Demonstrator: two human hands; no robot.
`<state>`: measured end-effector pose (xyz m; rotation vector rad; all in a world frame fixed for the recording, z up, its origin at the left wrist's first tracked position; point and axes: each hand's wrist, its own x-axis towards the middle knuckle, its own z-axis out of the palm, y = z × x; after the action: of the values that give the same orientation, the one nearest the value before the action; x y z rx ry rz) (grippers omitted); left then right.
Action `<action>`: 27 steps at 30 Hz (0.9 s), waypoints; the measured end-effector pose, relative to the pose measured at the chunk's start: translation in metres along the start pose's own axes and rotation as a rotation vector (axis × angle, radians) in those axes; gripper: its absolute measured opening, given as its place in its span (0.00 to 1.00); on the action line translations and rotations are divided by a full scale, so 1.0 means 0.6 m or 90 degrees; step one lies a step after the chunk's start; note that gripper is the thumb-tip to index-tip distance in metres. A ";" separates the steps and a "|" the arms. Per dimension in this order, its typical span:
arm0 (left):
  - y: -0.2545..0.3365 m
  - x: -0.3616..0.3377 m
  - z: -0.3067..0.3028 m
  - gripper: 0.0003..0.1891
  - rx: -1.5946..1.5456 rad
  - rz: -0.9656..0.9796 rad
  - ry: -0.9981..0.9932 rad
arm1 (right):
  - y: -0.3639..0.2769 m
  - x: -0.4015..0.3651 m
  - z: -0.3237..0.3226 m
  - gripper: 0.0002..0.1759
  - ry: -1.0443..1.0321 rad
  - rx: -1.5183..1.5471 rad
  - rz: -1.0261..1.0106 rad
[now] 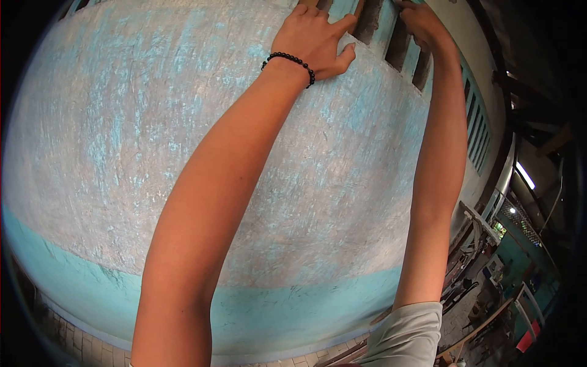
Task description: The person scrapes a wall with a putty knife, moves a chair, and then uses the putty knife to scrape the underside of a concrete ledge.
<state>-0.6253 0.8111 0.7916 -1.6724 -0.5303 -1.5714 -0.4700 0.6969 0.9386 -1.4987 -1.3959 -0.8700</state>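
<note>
My left hand (319, 38) lies against the top of the worn, blue-streaked wall (330, 159), with thumb and index finger spread apart. Its other fingertips reach the slatted opening and are partly cut off by the frame's upper edge. A black bead bracelet (292, 59) circles that wrist. Further right, my right hand (423, 25) is raised in front of the light blue slats (384, 29), its fingers curled inward. Something dark shows by its fingertips at the top edge, but I cannot make out what it is.
A second row of slats (477, 122) continues along the wall to the right. Below are a turquoise band (293, 312) and a tiled floor (92, 345). Cluttered objects, a wooden pole (483, 327) and a red item (528, 336) stand at the lower right.
</note>
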 end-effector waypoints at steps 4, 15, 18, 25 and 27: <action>0.000 -0.004 -0.008 0.31 -0.009 0.001 0.010 | 0.004 0.006 0.002 0.35 -0.006 0.033 -0.007; 0.000 -0.001 0.005 0.31 0.014 0.003 0.018 | 0.001 0.019 -0.011 0.34 -0.011 0.011 -0.009; -0.002 -0.001 0.013 0.31 0.013 0.002 0.007 | 0.001 0.019 -0.002 0.34 0.016 0.047 0.004; -0.006 0.001 0.014 0.32 0.013 0.011 0.023 | 0.001 -0.008 -0.012 0.33 -0.031 -0.018 -0.033; -0.003 0.000 0.013 0.32 0.001 0.013 0.026 | 0.001 -0.018 -0.007 0.33 -0.025 -0.025 -0.035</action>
<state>-0.6216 0.8181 0.7925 -1.6362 -0.4919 -1.5871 -0.4704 0.6892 0.9302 -1.5208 -1.4620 -0.9117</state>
